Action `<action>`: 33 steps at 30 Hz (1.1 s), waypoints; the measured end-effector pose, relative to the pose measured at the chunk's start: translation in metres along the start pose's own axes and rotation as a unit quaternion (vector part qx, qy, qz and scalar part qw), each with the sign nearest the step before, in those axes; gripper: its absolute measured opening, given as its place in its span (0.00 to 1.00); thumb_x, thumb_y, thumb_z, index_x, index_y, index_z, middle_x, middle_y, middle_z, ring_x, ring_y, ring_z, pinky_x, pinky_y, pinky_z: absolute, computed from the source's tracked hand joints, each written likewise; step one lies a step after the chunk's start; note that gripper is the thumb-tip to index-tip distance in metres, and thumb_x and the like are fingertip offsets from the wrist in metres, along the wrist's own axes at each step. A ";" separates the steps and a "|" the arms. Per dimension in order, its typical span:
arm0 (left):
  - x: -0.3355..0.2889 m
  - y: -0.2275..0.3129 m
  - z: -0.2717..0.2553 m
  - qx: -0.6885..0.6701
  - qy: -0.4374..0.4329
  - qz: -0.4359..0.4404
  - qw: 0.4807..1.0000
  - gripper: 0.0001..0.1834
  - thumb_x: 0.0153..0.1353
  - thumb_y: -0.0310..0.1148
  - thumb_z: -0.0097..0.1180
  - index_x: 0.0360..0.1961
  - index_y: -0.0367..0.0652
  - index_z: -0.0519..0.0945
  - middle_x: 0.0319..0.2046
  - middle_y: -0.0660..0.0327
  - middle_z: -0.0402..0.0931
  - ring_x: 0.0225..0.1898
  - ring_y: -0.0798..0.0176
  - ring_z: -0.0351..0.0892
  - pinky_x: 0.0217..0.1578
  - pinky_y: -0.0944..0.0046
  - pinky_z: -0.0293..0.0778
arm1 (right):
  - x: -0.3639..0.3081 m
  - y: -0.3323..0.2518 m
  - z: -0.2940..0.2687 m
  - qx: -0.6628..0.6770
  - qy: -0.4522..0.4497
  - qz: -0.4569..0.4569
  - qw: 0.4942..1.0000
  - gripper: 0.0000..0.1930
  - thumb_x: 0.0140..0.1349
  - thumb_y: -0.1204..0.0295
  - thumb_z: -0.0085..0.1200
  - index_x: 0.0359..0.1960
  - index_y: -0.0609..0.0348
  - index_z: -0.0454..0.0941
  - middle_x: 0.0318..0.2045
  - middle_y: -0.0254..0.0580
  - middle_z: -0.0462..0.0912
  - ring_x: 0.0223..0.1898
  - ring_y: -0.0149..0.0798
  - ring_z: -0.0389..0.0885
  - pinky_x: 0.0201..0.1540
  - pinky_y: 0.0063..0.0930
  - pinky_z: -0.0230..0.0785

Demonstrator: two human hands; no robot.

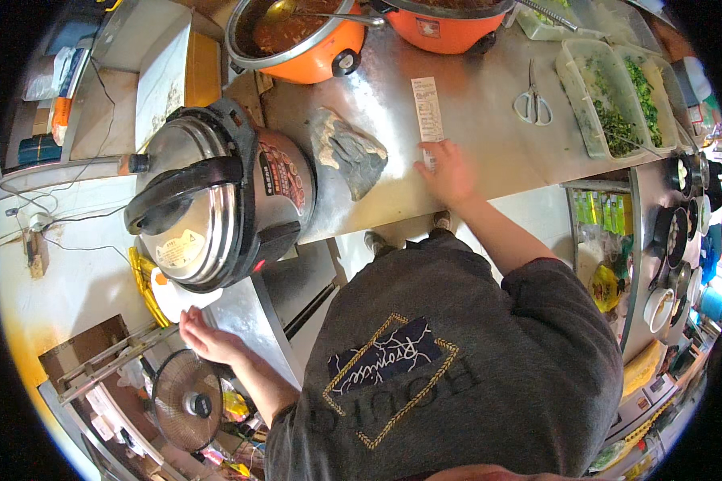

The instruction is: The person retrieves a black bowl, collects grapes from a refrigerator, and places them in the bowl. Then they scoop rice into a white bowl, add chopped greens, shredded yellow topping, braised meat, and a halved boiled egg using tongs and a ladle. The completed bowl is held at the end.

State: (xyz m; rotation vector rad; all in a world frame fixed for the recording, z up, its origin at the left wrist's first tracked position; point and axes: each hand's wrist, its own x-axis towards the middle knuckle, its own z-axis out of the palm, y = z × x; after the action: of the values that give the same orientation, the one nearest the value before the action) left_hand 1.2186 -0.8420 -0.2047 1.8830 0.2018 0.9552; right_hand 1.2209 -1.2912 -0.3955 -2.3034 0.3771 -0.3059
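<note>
On the metal counter a long printed paper slip (427, 108) lies flat. My right hand (451, 175) is over its near end, thumb and fingers apart, slightly blurred. Low on the left, my left hand (208, 337) has curled fingers at the edge of a white plate (186, 301); an orange patch shows on the plate, which the pressure cooker partly covers. That large silver and black cooker (204, 188) stands with its lid on. Between it and the slip lies a crumpled grey cloth (349, 152).
Two orange cookers (317, 52) (445, 28) of reddish-brown food stand at the back, a ladle (282, 10) in the left one. Scissors (533, 100) lie on the right, beside a tub of chopped greens (610, 104). A fan (186, 401) stands low left; pans (670, 236) line the right.
</note>
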 end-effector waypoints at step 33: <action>0.133 -0.133 -0.118 0.405 -0.186 0.132 0.885 0.13 0.52 0.23 0.57 0.40 0.48 0.81 0.32 0.62 0.78 0.39 0.58 0.77 0.63 0.46 0.53 | 0.230 -0.460 0.047 0.252 -0.462 -0.279 0.804 0.34 0.48 0.73 0.60 0.61 0.56 0.65 0.41 0.49 0.80 0.41 0.33 0.78 0.45 0.27 0.72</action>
State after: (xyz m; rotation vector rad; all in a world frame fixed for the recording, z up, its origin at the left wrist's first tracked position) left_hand 1.2615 -0.6247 -0.2187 2.8910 0.1177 0.7010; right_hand 1.5304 -1.0385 -0.0683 -1.7042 -0.7991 0.4137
